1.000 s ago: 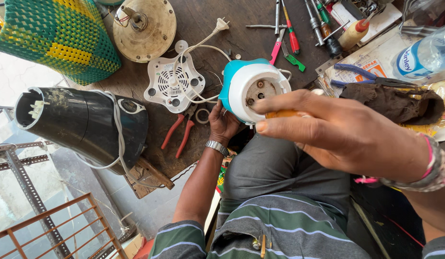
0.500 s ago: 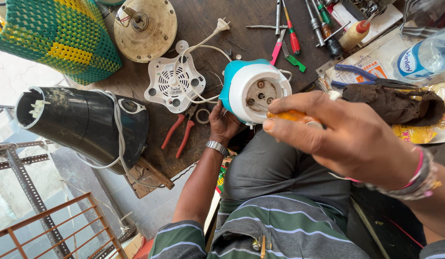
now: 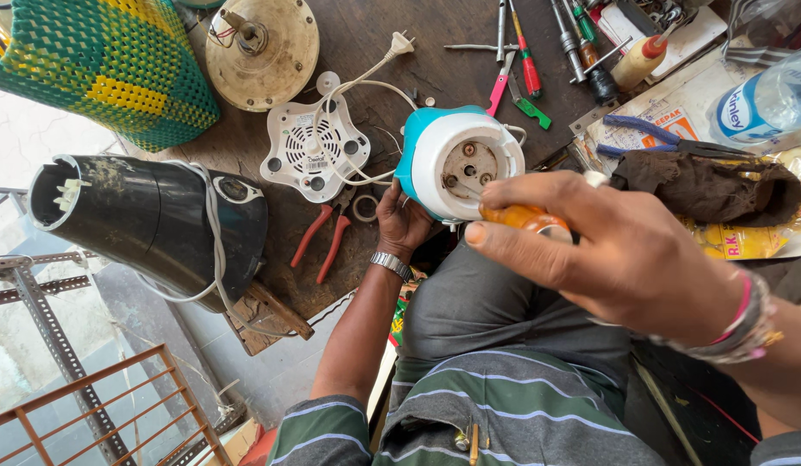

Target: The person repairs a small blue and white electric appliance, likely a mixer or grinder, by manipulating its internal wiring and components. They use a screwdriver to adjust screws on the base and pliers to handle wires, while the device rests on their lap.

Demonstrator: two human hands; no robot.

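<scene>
My left hand (image 3: 403,220) grips the lower side of a teal and white appliance body (image 3: 452,160), tipped so its open underside with screws and metal parts faces me. My right hand (image 3: 616,250) is closed around the orange handle of a screwdriver (image 3: 523,216), whose shaft points into that underside. A silver watch sits on my left wrist. The appliance's white base cover (image 3: 316,148) with vent slots lies on the dark wooden bench to the left, with a white power cord and plug (image 3: 398,43) running across it.
Red-handled pliers (image 3: 321,235) lie below the cover. A black tapered housing (image 3: 150,220) rests at the left, a green and yellow woven basket (image 3: 107,60) above it, and a round motor disc (image 3: 262,47). Several screwdrivers (image 3: 525,52), blue pliers (image 3: 642,134), a plastic bottle (image 3: 767,103).
My right hand has shifted slightly down and right with the screwdriver. The appliance body has turned a little more toward me in my left hand.
</scene>
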